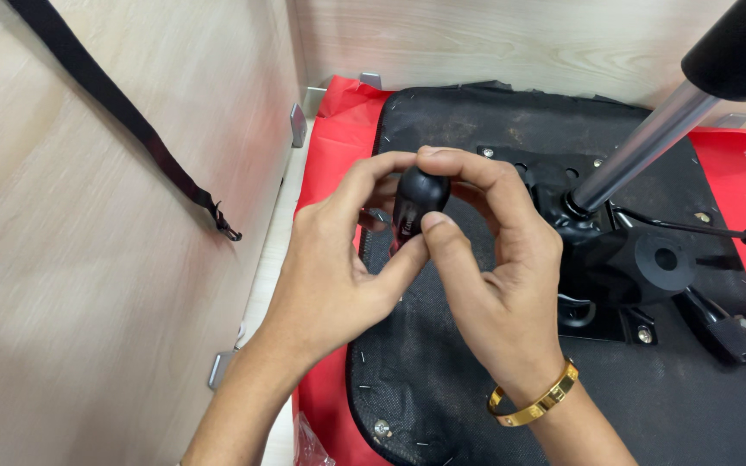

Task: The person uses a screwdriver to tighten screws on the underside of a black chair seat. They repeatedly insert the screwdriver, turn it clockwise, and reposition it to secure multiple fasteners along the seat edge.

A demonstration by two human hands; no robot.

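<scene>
Between both hands, above the upturned seat [442, 362], sits a small black knob [419, 197], rounded at the top with a narrower part running down behind the fingers. The left hand [325, 267] curls around it from the left, thumb and forefinger closed on its sides; the right hand [494, 276], with a gold bracelet [535, 404] at the wrist, pinches it from the other side, thumb low and forefinger over the top. Held so from two sides, the knob looks steadied by one hand while the other can twist or press it, though that is a judgement.

Below lies the seat's black fabric underside, stapled round the edge, on a red sheet [338, 147]. Bolted to it is a black metal mechanism [641, 267], from which a silver column [641, 147] rises to the upper right. A thin rod [701, 229] runs off right. A black strap [114, 103] hangs on the wooden panel [88, 302] at left.

The knob's lower end is hidden by fingers; what it joins cannot be told. The column's top and the rod's end are cut off.
</scene>
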